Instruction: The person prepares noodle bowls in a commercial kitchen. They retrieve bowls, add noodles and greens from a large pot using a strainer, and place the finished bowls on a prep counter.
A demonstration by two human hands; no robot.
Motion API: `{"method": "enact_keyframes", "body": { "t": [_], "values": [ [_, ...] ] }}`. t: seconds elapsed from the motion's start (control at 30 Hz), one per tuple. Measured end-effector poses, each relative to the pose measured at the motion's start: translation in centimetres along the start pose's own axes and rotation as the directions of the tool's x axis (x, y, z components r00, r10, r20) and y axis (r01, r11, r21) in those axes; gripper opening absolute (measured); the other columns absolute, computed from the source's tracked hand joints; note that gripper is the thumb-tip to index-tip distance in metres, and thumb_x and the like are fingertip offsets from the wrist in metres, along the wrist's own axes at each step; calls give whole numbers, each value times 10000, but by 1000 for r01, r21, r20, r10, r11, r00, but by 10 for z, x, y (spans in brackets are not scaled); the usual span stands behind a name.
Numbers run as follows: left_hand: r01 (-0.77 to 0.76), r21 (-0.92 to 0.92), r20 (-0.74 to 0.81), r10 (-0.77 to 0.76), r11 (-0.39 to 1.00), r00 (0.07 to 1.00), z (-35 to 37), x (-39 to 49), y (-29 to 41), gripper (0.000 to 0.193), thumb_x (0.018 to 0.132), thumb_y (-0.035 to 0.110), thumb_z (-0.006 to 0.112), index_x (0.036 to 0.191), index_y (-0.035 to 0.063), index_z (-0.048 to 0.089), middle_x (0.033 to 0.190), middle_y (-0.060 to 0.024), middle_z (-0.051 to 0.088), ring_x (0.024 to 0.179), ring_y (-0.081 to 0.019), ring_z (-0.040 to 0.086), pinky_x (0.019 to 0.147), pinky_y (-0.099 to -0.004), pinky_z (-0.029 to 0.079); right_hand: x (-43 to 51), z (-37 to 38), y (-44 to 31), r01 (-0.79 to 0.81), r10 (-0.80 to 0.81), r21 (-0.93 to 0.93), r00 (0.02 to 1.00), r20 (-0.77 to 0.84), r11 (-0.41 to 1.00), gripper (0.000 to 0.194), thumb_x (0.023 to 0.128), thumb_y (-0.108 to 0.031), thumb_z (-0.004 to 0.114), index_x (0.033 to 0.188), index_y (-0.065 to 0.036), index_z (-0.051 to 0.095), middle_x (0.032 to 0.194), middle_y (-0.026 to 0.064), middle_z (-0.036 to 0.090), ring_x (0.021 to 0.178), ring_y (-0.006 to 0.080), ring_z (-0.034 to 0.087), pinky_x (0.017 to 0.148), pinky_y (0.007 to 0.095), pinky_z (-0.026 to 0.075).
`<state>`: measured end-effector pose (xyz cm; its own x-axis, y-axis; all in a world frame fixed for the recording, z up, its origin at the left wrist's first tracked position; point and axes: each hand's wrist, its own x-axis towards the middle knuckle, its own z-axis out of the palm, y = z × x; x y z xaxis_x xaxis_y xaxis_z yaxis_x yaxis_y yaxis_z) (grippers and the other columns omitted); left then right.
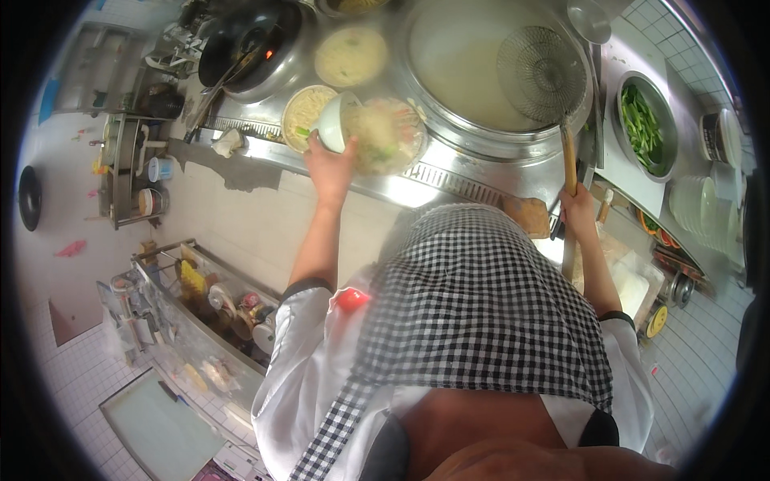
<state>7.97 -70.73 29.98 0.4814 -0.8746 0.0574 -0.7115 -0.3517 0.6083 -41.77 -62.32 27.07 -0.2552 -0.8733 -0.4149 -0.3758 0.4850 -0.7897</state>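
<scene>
My left hand (331,165) grips a white bowl (332,126) that is tipped on its side. Its mouth faces right, over a patterned dish (415,129) of food with green bits; blur hides where one ends and the other begins. Just behind the tilted bowl stands a bowl of noodles (304,111), and farther back another full bowl (351,57). My right hand (579,210) is closed around the wooden handle (569,156) of a wire skimmer (538,75). The skimmer's mesh head lies over the right side of a large pot (505,133) of cloudy liquid.
A black wok (219,69) with a ladle stands at the back left. On the right counter are a metal basin (668,165) of cut greens and stacked plates (692,204). A wooden block (526,217) sits at the stove's front edge. Behind my left side stands a cluttered metal trough (198,324).
</scene>
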Motion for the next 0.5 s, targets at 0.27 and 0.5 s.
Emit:
{"method": "enact_keyframes", "body": {
  "t": [0.27,0.5],
  "values": [
    [-263,244,-204,314,934,927,-46,-9,11,962,706,360,884,1431,-31,387,1349,-326,426,1238,-416,452,984,-500,452,55,-22,-22,109,-118,-207,993,-31,972,240,893,-162,641,916,63,562,668,123,605,468,189,581,448,345,464],
    [-62,-877,-176,-198,476,964,-67,17,-27,603,1000,402,590,1400,-26,447,1314,-137,566,1187,-249,550,1032,-442,429,178,-58,-40,245,-342,-831,937,71,500,312,893,-158,564,1119,55,593,943,342,672,736,486,670,614,507,554]
  ]
}}
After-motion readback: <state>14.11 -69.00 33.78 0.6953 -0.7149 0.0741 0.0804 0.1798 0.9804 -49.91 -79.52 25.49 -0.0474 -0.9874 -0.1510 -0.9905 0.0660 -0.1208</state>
